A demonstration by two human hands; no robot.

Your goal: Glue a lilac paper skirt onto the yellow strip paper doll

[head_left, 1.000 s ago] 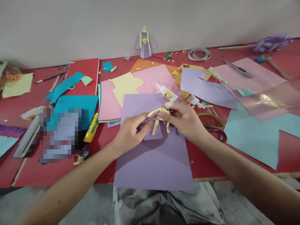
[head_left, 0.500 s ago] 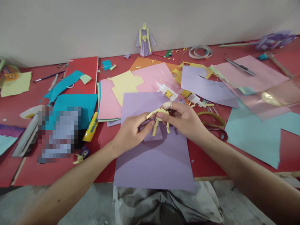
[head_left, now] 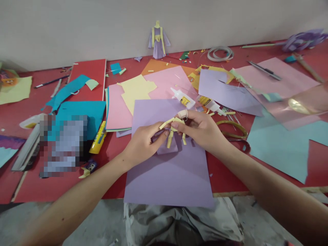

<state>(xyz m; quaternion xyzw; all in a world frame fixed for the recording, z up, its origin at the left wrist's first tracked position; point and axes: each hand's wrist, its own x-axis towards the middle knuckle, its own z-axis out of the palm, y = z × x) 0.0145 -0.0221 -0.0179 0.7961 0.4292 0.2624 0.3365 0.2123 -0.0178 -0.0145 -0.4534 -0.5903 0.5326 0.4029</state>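
Left hand (head_left: 143,140): fingers curled beside the yellow paper piece (head_left: 169,139); I could not tell whether they gripped it. Right hand (head_left: 205,129) pinched that piece above the purple sheet (head_left: 169,181). I judged light fingertip pressure best, sparing its thin strips (head_left: 184,139) from creases.

Bare forearms (head_left: 87,196) slant inward to the grip, where a person's left hand (head_left: 144,141) and right hand (head_left: 205,129) pinch close together, thumbs (head_left: 183,128) nearest, index fingers (head_left: 155,127) seemingly curled behind.
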